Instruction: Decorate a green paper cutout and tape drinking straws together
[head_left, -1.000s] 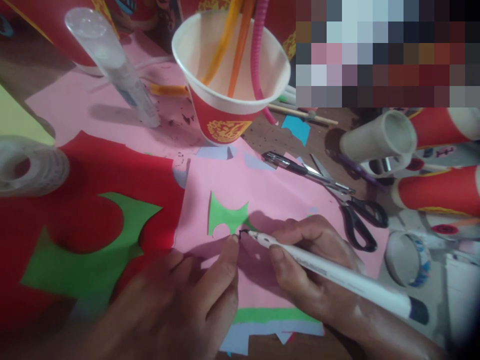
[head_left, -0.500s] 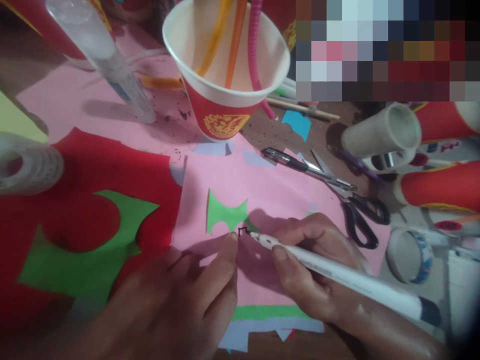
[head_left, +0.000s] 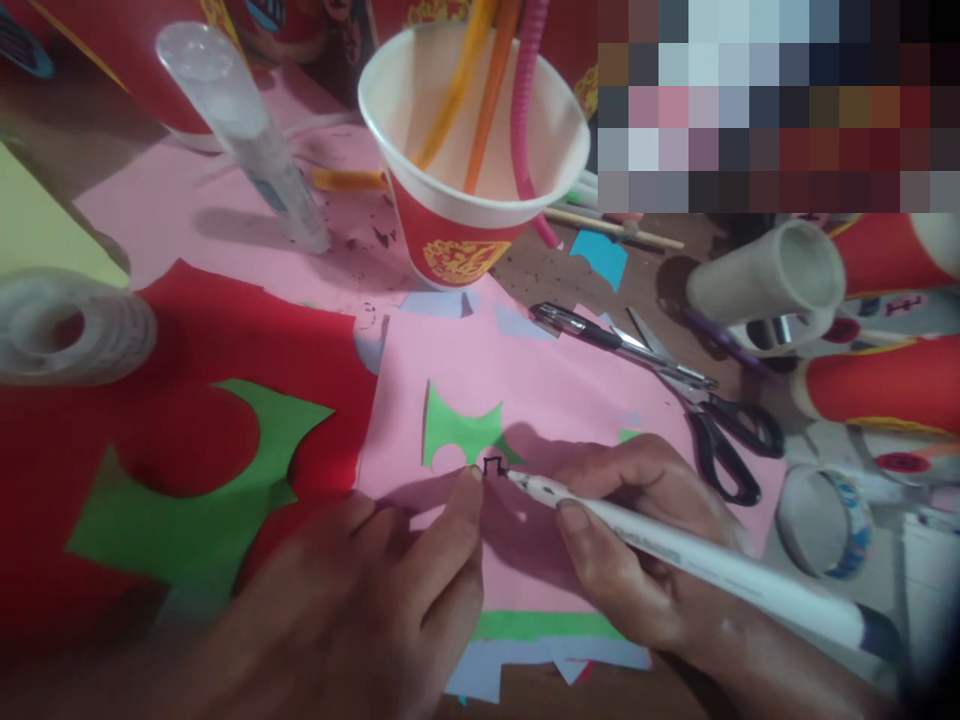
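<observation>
My right hand (head_left: 637,545) is closed around a white marker (head_left: 697,555) with a dark end, its tip touching beside a small black squared outline. That outline is drawn on a small rounded pink paper cutout (head_left: 493,461). My left hand (head_left: 405,570) presses the cutout with bunched fingers, a fingertip at its left edge; the part beneath is hidden. Behind the fingertips lies a green paper scrap (head_left: 459,430) with curved cuts. All of this rests on a pink sheet (head_left: 570,380).
A red-and-white paper cup (head_left: 465,225) holding coloured straws stands behind. Black-handled scissors (head_left: 724,455) and a pen (head_left: 600,335) lie right, near a tape roll (head_left: 859,525). Leftward are a larger green scrap (head_left: 180,540), red paper (head_left: 300,350), a clear tube (head_left: 259,150) and a whitish bottle (head_left: 120,325).
The view has shifted slightly, so things appear a little farther right. The black line has grown into a fuller squared outline. Both hands keep their hold.
</observation>
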